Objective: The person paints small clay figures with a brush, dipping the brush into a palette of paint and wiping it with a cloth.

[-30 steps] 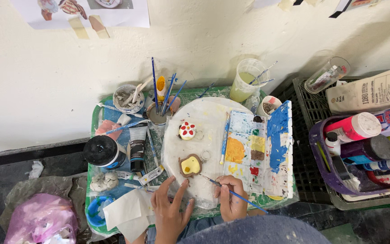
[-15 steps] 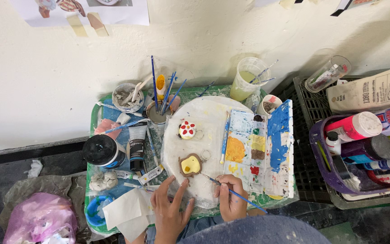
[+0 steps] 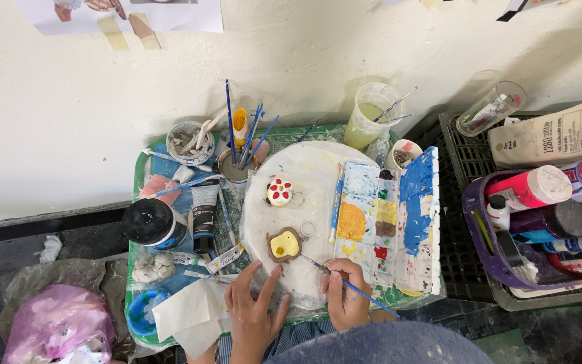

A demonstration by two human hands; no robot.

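Note:
My right hand [image 3: 345, 293] grips a thin blue paintbrush [image 3: 348, 284], its tip touching the right side of a small brown and yellow clay piece [image 3: 285, 245]. My left hand [image 3: 254, 311] rests flat with fingers spread just below that piece, holding nothing. Both lie on a round white board [image 3: 318, 168]. A second small clay piece, white with red spots [image 3: 279, 192], sits farther up the board. To the right of the board lies a rectangular paint palette [image 3: 392, 226] smeared with blue, yellow and brown.
A green tray [image 3: 141, 175] holds a black jar [image 3: 151, 222], a paint tube [image 3: 203, 216], a cup of brushes [image 3: 238, 165] and a cup of yellowish water [image 3: 369, 118]. A purple basket [image 3: 479, 222] of paint bottles stands right. A pink bag [image 3: 55, 323] lies lower left.

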